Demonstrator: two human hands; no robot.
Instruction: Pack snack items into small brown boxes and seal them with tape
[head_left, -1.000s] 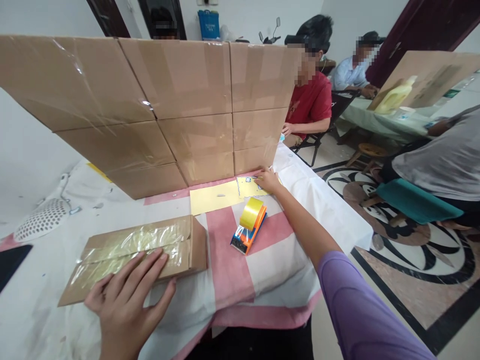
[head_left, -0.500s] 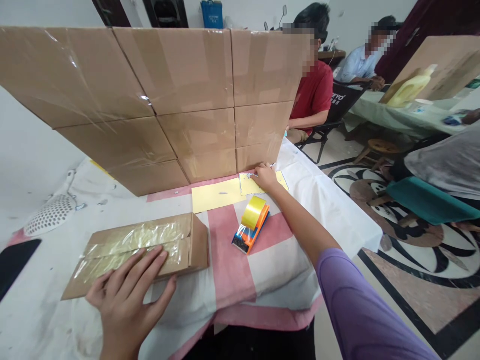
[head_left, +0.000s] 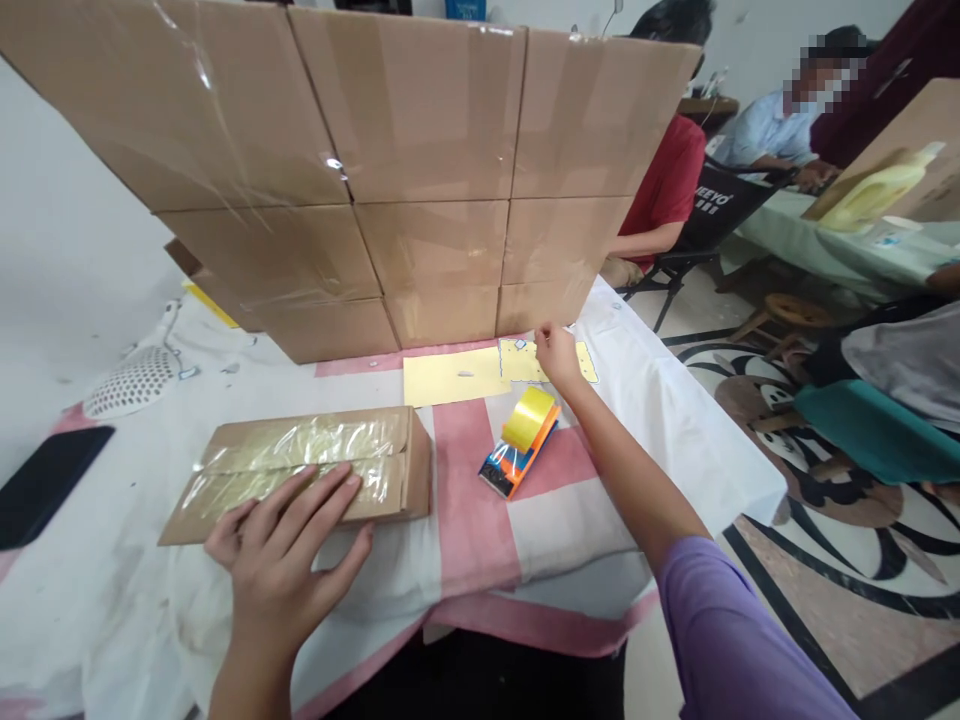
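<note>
My left hand [head_left: 289, 565] rests with spread fingers on the top of a small cardboard box [head_left: 300, 430] closed with shiny clear tape. At the foot of the stacked cartons, my right hand [head_left: 559, 355] is closed with its fingers curled in. Whatever it holds, if anything, is hidden. Beneath and beside it lies a yellow card with a drawn border [head_left: 525, 367]. A plain yellow sheet [head_left: 442, 378] lies to its left, with a small pale piece on top. Nearer to me is an orange and blue tape dispenser [head_left: 517, 450] with a roll of yellowish tape.
A wall of taped cardboard cartons [head_left: 435, 110] stands across the back of the table. On the left are a black phone-like slab [head_left: 52, 485] and a white perforated object [head_left: 135, 385]. A person in red [head_left: 667, 200] sits behind the cartons; others sit at another table.
The fingers of my right hand have curled in from a flatter reach over the card. My left hand stays on the box. The whole view has shifted.
</note>
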